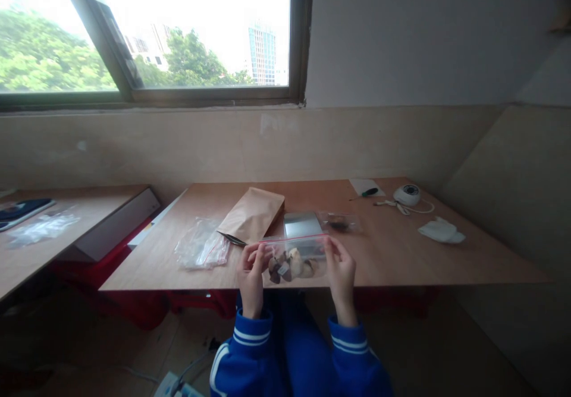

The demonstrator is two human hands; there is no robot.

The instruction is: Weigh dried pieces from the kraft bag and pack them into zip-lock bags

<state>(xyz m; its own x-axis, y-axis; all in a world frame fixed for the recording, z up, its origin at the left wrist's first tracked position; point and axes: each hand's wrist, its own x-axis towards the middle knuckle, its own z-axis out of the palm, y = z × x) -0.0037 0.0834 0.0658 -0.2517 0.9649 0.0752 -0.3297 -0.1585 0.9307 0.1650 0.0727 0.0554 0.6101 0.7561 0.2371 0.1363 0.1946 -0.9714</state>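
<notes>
Clear plastic zip bag with a red strip along its top edge (pixel 316 247) hangs upright between the person's two hands, in front of the near edge of a light-brown wooden table (pixel 392 260). Lumpy brown and cream pieces (pixel 294 264) lie inside it, with a small pale packet (pixel 282 270) among them. The left hand (pixel 252 275) pinches the bag's upper left corner between thumb and fingers; the right hand (pixel 342 272) pinches the upper right corner the same way, so the top edge runs nearly straight between them. Both wrists come out of blue sleeves with white stripes (pixel 252 333). Beyond the bag on the table lies a flat, silver rectangular plate (pixel 302 224), with a small clear packet of dark contents (pixel 341 223) just to its right. On the plate's left, a brown paper pouch (pixel 254 210) lies on its side, its dark-lined mouth toward the person, next to a loose pile of clear plastic bags (pixel 200 245).
</notes>
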